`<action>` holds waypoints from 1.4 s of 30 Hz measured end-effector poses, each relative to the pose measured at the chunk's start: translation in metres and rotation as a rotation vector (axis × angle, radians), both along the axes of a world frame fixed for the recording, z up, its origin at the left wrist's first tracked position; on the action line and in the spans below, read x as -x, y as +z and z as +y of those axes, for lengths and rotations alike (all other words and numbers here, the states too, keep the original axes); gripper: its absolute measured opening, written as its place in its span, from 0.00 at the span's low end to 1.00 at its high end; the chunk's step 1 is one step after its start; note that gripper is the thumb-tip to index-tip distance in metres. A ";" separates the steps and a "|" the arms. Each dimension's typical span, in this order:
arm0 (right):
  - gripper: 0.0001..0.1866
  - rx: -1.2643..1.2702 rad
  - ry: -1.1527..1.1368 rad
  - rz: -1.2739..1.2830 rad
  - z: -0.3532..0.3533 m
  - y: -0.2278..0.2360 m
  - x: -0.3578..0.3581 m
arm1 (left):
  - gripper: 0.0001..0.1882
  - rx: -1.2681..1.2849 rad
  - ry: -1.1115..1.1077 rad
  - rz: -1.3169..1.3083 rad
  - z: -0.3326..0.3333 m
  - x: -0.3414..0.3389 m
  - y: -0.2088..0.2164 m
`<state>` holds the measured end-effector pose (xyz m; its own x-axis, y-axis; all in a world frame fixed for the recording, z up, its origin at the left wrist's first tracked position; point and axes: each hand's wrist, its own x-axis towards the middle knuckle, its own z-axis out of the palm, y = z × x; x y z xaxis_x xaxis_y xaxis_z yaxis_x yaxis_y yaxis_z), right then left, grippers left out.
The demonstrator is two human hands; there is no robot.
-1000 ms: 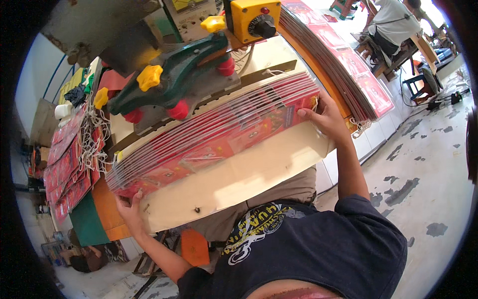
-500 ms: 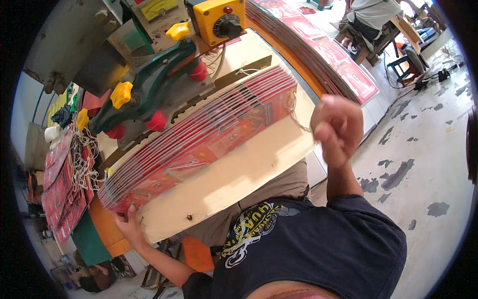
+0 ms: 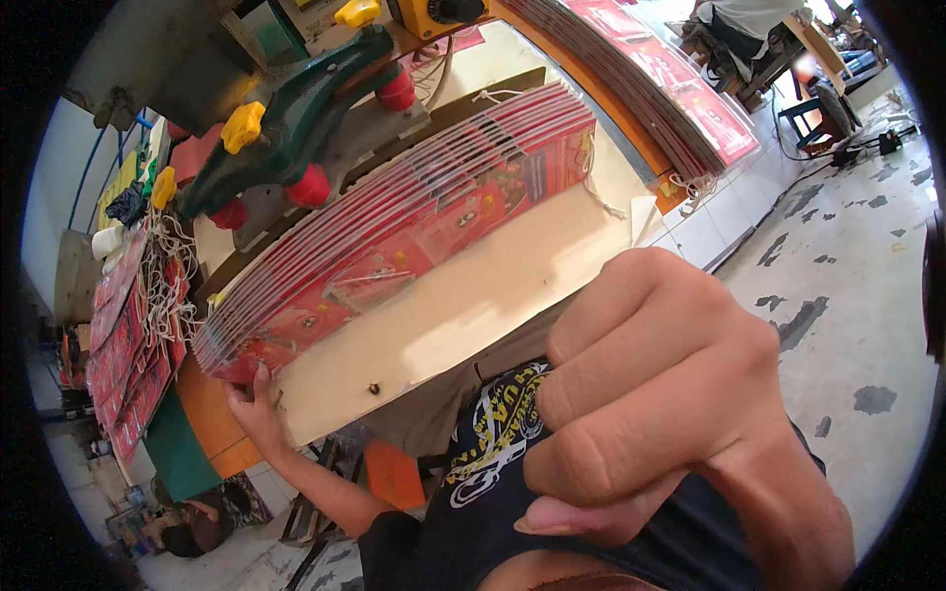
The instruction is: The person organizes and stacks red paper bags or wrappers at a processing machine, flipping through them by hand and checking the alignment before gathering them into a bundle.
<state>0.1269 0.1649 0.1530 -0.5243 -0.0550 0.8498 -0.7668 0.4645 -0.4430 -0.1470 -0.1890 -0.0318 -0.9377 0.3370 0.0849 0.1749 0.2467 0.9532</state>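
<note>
A fanned row of flat red printed bags leans on edge across a cream board, their tops spread apart. At the row's left end my left hand grips the lower corner, thumb on the front face. My right hand is raised large and close at the right, away from the bags, its fingers curled in and pressed together. Whatever it may hold is hidden. A white cord hangs from the row's right end onto the board.
Behind the bags stands a machine with a dark green bracket, yellow knobs and red caps. Another red stack lies at the far right. Red bags with tangled cords hang at the left.
My right hand has come up much closer to the camera, from beside the row's right end. My left hand stays at the left corner. The view has shifted slightly.
</note>
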 end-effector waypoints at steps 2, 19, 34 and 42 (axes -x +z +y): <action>0.17 0.072 -0.014 -0.069 -0.008 0.012 -0.006 | 0.25 0.041 0.011 0.029 0.011 -0.004 0.008; 0.16 0.096 0.079 -0.004 -0.015 0.017 0.006 | 0.29 0.009 0.032 0.008 0.006 -0.002 0.001; 0.19 -0.005 -0.046 0.082 -0.012 -0.029 0.018 | 0.28 0.055 0.014 -0.012 0.002 -0.005 0.005; 0.23 -0.214 -0.736 -0.013 0.037 -0.104 -0.024 | 0.36 -0.132 -0.077 0.145 0.002 -0.001 0.005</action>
